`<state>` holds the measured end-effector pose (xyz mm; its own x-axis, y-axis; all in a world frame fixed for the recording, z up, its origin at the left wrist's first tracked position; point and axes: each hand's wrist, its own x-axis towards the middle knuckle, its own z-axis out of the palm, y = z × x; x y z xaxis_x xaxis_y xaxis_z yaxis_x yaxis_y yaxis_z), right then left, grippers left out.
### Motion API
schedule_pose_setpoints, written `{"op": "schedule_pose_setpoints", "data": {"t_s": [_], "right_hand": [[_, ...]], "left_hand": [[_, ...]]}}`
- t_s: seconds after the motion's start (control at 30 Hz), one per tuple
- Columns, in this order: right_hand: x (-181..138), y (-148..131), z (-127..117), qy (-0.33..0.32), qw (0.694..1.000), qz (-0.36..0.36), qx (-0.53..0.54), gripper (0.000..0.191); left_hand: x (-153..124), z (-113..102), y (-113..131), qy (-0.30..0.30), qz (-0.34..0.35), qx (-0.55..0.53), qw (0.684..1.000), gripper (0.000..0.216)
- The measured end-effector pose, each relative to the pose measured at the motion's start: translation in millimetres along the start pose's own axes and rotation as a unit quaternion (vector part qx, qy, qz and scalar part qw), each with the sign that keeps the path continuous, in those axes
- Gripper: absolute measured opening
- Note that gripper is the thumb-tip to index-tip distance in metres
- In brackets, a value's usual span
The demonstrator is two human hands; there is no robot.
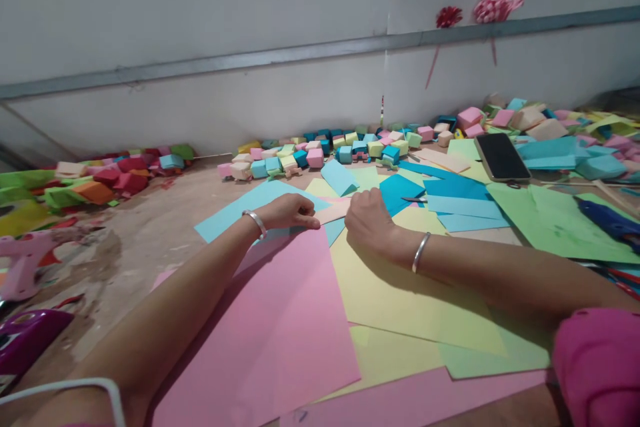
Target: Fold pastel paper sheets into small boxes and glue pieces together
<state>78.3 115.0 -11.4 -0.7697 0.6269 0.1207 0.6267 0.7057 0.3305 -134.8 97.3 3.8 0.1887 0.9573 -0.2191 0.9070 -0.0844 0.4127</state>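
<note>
Peach paper strip (335,212), centre of frame, pinched by left fingers (299,203) and held under curled right fingers (356,208), presumably for steadiness.

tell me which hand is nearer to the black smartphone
Right. The right hand is to the left of the smartphone and closer to the camera, with blue paper between them; the left hand is farther left, beyond the right.
</note>
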Motion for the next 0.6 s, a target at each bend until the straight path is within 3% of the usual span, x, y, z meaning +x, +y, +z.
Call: {"op": "schedule_pose_setpoints", "data": {"t_s": [0.07, 0.13, 0.33, 0.5, 0.6], "right_hand": [[4.6, 2.9, -0.2, 0.099, 0.994, 0.012, 0.043, 0.029], [8.3, 4.4, 1.7, 0.142, 0.987, -0.01, 0.077, 0.035], [9.6, 3.7, 15.8, 0.107, 0.982, -0.073, 0.136, 0.043], [12.7, 2.9, 17.4, 0.11, 0.985, -0.069, 0.116, 0.024], [15.2, 6.3, 18.1, 0.167, 0.977, -0.039, 0.124, 0.02]], "left_hand": [[0.2, 0.8, -2.7, 0.014, -0.011, -0.039, 0.999, 0.051], [0.8, 3.1, -5.2, 0.051, -0.025, -0.081, 0.995, 0.056], [9.4, 14.9, -15.5, 0.232, -0.047, -0.186, 0.954, 0.056], [8.4, 15.0, -20.0, 0.225, 0.026, -0.269, 0.936, 0.03], [5.5, 15.1, -18.6, 0.214, 0.056, -0.308, 0.925, 0.029]]}}
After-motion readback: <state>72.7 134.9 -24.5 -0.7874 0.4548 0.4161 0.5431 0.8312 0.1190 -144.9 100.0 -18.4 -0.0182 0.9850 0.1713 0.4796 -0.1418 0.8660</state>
